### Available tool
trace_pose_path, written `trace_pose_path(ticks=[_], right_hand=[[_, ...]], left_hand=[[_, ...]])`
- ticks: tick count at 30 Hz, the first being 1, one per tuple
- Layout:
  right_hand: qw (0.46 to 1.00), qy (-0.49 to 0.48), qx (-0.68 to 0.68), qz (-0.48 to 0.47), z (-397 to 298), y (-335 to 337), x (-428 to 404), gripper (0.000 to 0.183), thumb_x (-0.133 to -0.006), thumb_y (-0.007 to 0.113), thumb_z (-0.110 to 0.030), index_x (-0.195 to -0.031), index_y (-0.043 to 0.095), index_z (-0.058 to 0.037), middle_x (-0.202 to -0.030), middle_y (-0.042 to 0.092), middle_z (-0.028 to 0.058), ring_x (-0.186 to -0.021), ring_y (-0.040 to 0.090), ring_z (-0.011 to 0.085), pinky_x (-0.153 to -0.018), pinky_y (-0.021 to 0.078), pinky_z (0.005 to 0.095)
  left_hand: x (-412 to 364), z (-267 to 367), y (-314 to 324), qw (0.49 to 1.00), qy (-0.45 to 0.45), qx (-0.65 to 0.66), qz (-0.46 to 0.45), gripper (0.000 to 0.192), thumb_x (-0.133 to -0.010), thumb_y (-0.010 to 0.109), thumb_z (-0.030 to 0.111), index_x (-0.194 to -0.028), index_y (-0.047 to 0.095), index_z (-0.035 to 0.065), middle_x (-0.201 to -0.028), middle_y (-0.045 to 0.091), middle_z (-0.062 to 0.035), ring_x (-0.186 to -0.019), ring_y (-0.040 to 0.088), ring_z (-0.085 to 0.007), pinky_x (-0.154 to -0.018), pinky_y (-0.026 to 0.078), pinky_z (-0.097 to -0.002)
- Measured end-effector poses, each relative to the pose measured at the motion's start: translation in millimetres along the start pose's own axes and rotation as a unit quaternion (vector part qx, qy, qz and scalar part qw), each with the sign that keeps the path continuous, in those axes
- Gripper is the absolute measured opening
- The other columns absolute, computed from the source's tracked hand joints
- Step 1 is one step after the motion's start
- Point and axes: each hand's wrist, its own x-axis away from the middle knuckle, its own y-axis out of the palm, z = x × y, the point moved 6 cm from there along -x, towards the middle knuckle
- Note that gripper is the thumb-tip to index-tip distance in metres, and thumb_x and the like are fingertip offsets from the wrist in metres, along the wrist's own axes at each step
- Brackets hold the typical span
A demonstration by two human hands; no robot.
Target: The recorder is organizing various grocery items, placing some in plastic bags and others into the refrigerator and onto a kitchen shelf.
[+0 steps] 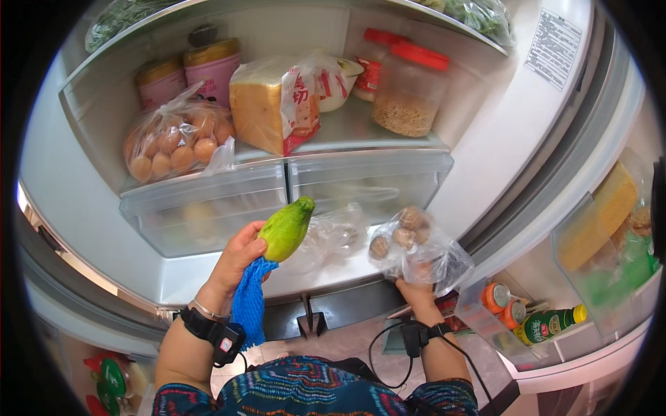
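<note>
My left hand [240, 256] grips a light green vegetable [285, 231], wide at the base and darker at its tip, which points up and away. A blue knitted cloth [251, 304] hangs down from the same hand, bunched against the vegetable's lower end. My right hand [418, 290] holds a clear plastic bag [448, 265] of round brown produce [404, 237], with some fingers seen through the film. Between my hands, a crumpled clear plastic bag [335, 236] lies on the fridge's white front ledge, partly hidden behind the green vegetable.
Two clear drawers [364, 179] are behind my hands. The glass shelf above holds bagged eggs [179, 143], bagged sliced bread [260, 106], pink tins [210, 70] and red-lidded jars [408, 91]. The open right door [588, 372] carries cans [497, 297] and a yellow-capped bottle [551, 325].
</note>
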Motion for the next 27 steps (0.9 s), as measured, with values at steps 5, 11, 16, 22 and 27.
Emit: trace_pose_path(ticks=[5, 11, 16, 22, 27], right_hand=[[0.993, -0.092, -0.023, 0.066, -41.0, -26.9, -20.1, 0.046, -0.067, 0.065, -0.014, -0.11, 0.053, -0.0043, -0.107, 0.054, 0.0177, -0.1, 0.05, 0.0332, -0.087, 0.0409, 0.0395], [0.964, -0.172, 0.028, 0.199, -70.8, -42.5, -36.5, 0.026, -0.077, 0.06, -0.015, -0.099, 0.059, -0.0031, -0.088, 0.059, 0.019, -0.086, 0.056, 0.0362, -0.079, 0.0435, 0.0439], [0.969, -0.125, 0.067, 0.202, -68.6, -27.0, -48.2, 0.032, -0.075, 0.061, -0.022, -0.102, 0.058, -0.0055, -0.095, 0.058, 0.0174, -0.088, 0.055, 0.0354, -0.079, 0.0435, 0.0455], [0.984, -0.153, -0.013, 0.09, -66.6, -29.7, -38.3, 0.045, -0.076, 0.059, -0.024, -0.118, 0.051, -0.0077, -0.104, 0.055, 0.0197, -0.097, 0.054, 0.0349, -0.084, 0.0439, 0.0424], [0.986, -0.156, 0.028, 0.06, -59.8, -56.2, -4.0, 0.059, -0.068, 0.067, -0.013, -0.123, 0.046, -0.0087, -0.119, 0.044, 0.0187, -0.105, 0.048, 0.0375, -0.09, 0.0413, 0.0407]], left_hand=[[-0.7, -3.0, 2.5, 1.0, -0.004, 0.003, 0.0, 0.05, -0.08, 0.063, 0.034, -0.116, 0.044, 0.0048, -0.079, 0.056, -0.0038, -0.051, 0.052, -0.0084, -0.043, 0.042, -0.0188], [-8.0, -11.3, 10.0, 0.999, -0.013, -0.014, -0.029, 0.046, -0.082, 0.061, 0.033, -0.115, 0.045, 0.005, -0.077, 0.056, -0.0032, -0.051, 0.052, -0.0083, -0.042, 0.042, -0.0192], [-13.9, -15.9, 20.7, 0.999, -0.018, 0.006, -0.047, 0.045, -0.083, 0.06, 0.033, -0.115, 0.045, 0.0056, -0.076, 0.056, -0.0029, -0.05, 0.052, -0.0083, -0.041, 0.042, -0.0198], [-11.5, -19.0, 30.8, 0.998, -0.028, 0.041, -0.049, 0.044, -0.083, 0.059, 0.033, -0.115, 0.045, 0.0069, -0.077, 0.056, -0.0025, -0.051, 0.052, -0.0079, -0.042, 0.042, -0.0198], [-9.4, -23.8, 47.8, 0.994, -0.065, 0.055, -0.069, 0.045, -0.083, 0.06, 0.033, -0.117, 0.045, 0.0082, -0.078, 0.055, -0.0016, -0.051, 0.05, -0.0068, -0.042, 0.041, -0.0195]])
